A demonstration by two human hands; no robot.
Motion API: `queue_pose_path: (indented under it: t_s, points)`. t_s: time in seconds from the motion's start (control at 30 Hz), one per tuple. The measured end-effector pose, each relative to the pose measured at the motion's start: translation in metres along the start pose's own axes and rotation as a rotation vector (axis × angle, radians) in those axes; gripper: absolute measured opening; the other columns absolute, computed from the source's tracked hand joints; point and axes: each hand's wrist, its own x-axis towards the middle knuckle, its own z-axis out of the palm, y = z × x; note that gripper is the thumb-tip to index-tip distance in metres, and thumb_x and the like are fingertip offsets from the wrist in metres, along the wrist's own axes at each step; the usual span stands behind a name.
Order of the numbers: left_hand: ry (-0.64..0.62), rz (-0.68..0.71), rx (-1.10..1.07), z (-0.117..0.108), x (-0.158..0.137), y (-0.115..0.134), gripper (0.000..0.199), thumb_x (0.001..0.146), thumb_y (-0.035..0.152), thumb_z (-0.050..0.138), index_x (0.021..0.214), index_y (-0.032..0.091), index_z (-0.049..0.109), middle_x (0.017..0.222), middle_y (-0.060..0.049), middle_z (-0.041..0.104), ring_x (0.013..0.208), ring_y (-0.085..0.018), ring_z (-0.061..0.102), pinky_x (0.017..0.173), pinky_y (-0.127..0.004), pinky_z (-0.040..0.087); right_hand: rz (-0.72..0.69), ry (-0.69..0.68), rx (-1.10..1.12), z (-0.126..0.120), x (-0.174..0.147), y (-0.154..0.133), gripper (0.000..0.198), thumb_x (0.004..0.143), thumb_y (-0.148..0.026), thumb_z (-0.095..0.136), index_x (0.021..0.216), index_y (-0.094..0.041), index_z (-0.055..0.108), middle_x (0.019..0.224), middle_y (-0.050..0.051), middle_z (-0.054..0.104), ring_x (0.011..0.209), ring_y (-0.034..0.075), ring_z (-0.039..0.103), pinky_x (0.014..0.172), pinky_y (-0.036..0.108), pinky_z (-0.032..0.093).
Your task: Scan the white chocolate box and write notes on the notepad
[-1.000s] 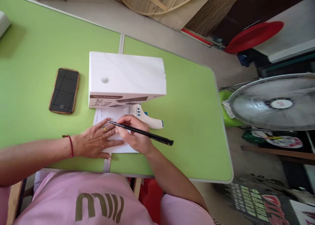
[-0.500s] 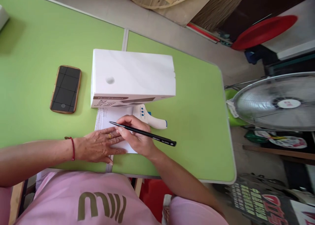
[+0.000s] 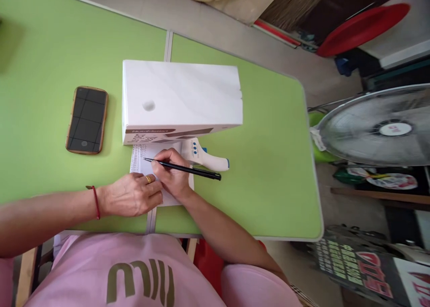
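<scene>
Lying at the left on the green table (image 3: 268, 177) is a phone (image 3: 87, 120), apart from both hands. Next comes the left hand (image 3: 136, 195), which rests over the near left part of the paper (image 3: 157, 151); its fingers were spread flat half a second ago, and now they are curled inwards. Whether they pinch anything, I cannot tell, because their tips are hidden. The paper lies in front of the white box (image 3: 181, 94), at its near side. Further right, the right hand (image 3: 173, 177) has its fingers closed around a black pen (image 3: 184, 167). The tip has moved closer to the printed lines and the box; if it touches the paper, I cannot see surely. In my judgement, this change leaves the page less covered where the pen points. Just beside the right hand lies a white thermometer (image 3: 199, 157).
</scene>
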Motion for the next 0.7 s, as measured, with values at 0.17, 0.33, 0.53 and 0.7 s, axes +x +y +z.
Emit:
queue_pose_path:
  t_s: [0.17,0.33,0.53,0.7]
  points:
    - [-0.211,-0.309,0.413,-0.018,0.004,0.032,0.017,0.085,0.007,0.053,0.088,0.007,0.069,0.089,-0.017,0.071,0.053,-0.018,0.056,0.041,-0.028,0.035,-0.132,0.005,-0.058,0.001,-0.001,0.004,0.01,0.086,-0.022,0.058,0.079,-0.023,0.052,0.067,-0.005,0.058,0.056,0.011,0.054,0.054,0.024,0.046]
    - [-0.444,-0.334,0.567,-0.032,0.006,0.051,0.033,0.094,0.025,0.056,0.104,-0.002,0.071,0.117,-0.034,0.065,0.047,-0.014,0.052,0.042,-0.026,0.039,-0.131,-0.066,-0.081,0.002,-0.003,0.007,0.012,0.088,-0.023,0.057,0.078,-0.023,0.051,0.063,-0.006,0.053,0.055,0.011,0.051,0.054,0.024,0.045]
    - [-0.506,-0.354,0.503,-0.036,0.007,0.045,0.063,0.093,0.057,0.058,0.119,0.001,0.065,0.131,-0.038,0.052,0.048,-0.015,0.057,0.044,-0.027,0.042,-0.112,-0.079,-0.075,0.003,-0.002,0.004,0.014,0.087,-0.02,0.057,0.076,-0.023,0.049,0.06,-0.006,0.052,0.053,0.01,0.049,0.054,0.023,0.043]
    - [-0.479,-0.352,0.418,-0.036,0.009,0.041,0.067,0.092,0.063,0.056,0.107,-0.001,0.067,0.127,-0.042,0.052,0.048,-0.018,0.06,0.042,-0.028,0.042,-0.1,-0.086,-0.104,0.004,-0.001,0.004,0.015,0.087,-0.021,0.056,0.074,-0.023,0.048,0.059,-0.007,0.051,0.052,0.01,0.048,0.053,0.022,0.042]
